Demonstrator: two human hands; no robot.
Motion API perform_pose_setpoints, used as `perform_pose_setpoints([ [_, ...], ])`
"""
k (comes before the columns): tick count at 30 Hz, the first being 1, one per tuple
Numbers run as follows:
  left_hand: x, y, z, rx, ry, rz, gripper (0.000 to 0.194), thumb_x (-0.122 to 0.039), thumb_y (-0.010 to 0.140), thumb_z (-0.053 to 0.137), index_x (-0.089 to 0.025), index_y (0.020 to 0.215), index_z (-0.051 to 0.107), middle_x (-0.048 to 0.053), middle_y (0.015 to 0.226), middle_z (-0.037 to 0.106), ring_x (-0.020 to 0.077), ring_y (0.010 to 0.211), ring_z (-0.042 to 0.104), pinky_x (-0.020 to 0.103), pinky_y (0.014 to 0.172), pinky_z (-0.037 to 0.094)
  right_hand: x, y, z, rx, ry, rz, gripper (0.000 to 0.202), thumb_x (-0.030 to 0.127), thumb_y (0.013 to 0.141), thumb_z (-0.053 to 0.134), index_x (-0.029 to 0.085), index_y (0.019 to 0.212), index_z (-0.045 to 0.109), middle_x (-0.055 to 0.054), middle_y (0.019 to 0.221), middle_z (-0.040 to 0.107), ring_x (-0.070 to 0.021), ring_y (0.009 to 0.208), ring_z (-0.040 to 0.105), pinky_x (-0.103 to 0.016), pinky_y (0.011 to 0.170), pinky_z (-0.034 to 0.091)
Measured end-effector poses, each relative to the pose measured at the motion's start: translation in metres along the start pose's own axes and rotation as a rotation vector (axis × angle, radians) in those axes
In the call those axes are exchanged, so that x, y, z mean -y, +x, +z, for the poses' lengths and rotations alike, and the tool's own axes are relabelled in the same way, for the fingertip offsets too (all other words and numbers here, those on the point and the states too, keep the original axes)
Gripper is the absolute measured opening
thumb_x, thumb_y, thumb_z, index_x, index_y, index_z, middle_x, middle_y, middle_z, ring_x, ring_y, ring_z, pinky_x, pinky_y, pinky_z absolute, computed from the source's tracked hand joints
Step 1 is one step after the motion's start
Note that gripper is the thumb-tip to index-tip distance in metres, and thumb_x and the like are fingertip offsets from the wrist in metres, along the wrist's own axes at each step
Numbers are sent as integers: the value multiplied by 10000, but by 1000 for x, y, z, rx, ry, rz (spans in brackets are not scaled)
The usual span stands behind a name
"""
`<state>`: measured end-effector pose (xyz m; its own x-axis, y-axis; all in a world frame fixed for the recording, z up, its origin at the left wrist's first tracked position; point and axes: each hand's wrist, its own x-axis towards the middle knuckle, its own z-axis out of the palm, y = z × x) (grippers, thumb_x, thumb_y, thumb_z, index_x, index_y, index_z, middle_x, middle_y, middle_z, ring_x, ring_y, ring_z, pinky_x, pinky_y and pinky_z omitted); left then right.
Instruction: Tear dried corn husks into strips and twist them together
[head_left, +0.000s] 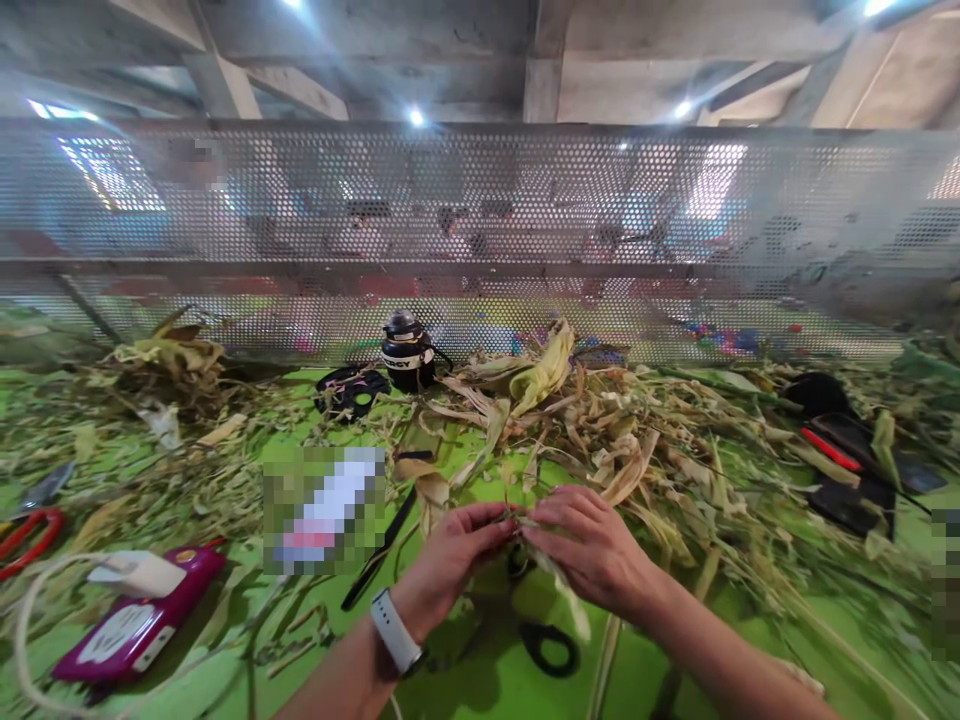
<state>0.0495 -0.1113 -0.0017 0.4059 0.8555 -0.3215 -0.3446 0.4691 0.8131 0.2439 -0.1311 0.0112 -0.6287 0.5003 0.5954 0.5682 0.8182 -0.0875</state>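
Near the middle of the green table (300,690), my left hand (457,550) pinches a small piece of dry plant material, its wrist wearing a white-banded watch (395,632). My right hand (589,545) meets it fingertip to fingertip, closed on the same piece. A pale leaf strip (566,590) hangs below the right fingers. Just under the hands lie black-handled scissors (551,650), their upper part partly hidden.
Dry husks (615,430) are heaped beyond the hands, before a perforated metal screen (487,230). A black jar (407,355) stands by it. At left are a magenta power strip (142,620) and red-handled scissors (34,540); a black phone-like object (851,500) lies right.
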Motion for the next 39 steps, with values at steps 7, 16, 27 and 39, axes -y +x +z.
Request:
perform_pose_setpoints([
  [7, -1, -9, 8, 120, 509, 235, 196, -244, 705, 704, -164, 879, 747, 84, 868, 727, 206, 824, 625, 286, 785, 467, 7, -2, 15, -46, 153, 399, 276, 292, 933, 433, 188, 781, 638, -32, 639, 608, -154, 619, 566, -264, 591, 459],
  [16, 10, -5, 1, 27, 605, 443, 196, -206, 731, 662, -196, 910, 741, 80, 934, 645, 211, 899, 572, 285, 863, 435, 10, -5, 32, -208, 291, 616, 223, 309, 902, 484, 186, 753, 596, -42, 729, 587, -166, 683, 578, -258, 628, 496],
  [27, 10, -10, 6, 61, 580, 311, 268, -228, 784, 590, -191, 1038, 665, 78, 980, 672, 199, 841, 596, 275, 762, 463, 8, -6, 34, -165, 450, 719, 224, 330, 897, 461, 183, 767, 569, -44, 750, 615, -179, 710, 600, -265, 644, 504],
  [39, 10, -15, 9, 18, 597, 292, 170, -311, 778, 584, -205, 904, 624, 20, 800, 610, 165, 727, 525, 246, 660, 404, 12, -4, 34, -82, 1050, 1034, 361, 519, 771, 588, 164, 804, 537, 32, 613, 498, -107, 484, 518, -220, 386, 501],
])
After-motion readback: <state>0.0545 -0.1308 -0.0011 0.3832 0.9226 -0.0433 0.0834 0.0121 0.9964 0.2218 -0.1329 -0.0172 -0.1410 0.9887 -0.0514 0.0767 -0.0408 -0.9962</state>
